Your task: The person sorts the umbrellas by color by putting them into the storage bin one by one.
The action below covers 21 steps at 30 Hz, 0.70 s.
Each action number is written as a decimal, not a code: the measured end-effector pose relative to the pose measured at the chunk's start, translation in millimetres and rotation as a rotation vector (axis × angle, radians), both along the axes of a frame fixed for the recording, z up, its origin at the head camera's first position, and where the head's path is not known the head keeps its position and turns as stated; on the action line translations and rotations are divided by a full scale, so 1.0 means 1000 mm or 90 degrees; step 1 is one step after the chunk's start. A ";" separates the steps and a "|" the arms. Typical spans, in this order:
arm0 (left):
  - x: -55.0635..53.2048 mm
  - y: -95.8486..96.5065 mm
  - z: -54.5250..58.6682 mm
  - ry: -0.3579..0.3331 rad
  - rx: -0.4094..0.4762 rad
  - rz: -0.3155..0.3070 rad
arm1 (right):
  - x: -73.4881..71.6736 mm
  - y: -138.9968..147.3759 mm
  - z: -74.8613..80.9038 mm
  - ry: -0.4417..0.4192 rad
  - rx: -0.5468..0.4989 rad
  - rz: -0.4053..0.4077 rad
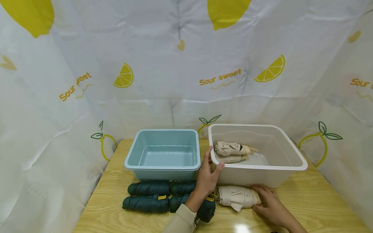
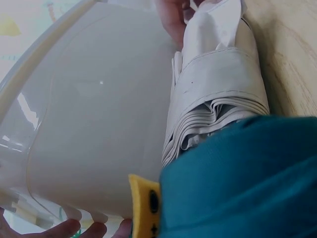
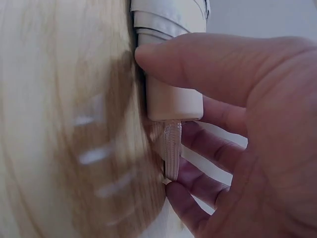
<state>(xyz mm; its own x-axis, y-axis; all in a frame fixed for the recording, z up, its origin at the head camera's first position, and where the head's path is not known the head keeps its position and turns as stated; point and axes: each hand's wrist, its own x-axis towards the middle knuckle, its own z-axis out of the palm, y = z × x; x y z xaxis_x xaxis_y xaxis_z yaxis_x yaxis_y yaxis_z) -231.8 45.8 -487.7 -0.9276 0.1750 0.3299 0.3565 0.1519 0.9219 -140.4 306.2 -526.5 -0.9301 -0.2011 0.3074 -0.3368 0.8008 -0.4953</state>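
We grip the white bin (image 1: 250,177) at its near left corner with our left hand (image 1: 208,178) and pinch a beige umbrella (image 1: 236,196) by its right end with our right hand (image 1: 271,205). It lies along the white bin's near wall, green umbrellas (image 1: 145,204) close left, table (image 1: 326,204) reaching rightward to its edge.

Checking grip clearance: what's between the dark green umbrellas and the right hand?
Head view shows one beige umbrella on the table, its end in the right hand.

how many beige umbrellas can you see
3: one umbrella and another umbrella in the white bin, a third umbrella gripped by the right hand. The bin may hide more.
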 end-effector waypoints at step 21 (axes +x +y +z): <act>-0.001 0.000 0.000 0.007 0.011 -0.007 | 0.001 0.008 0.006 -0.062 -0.003 -0.002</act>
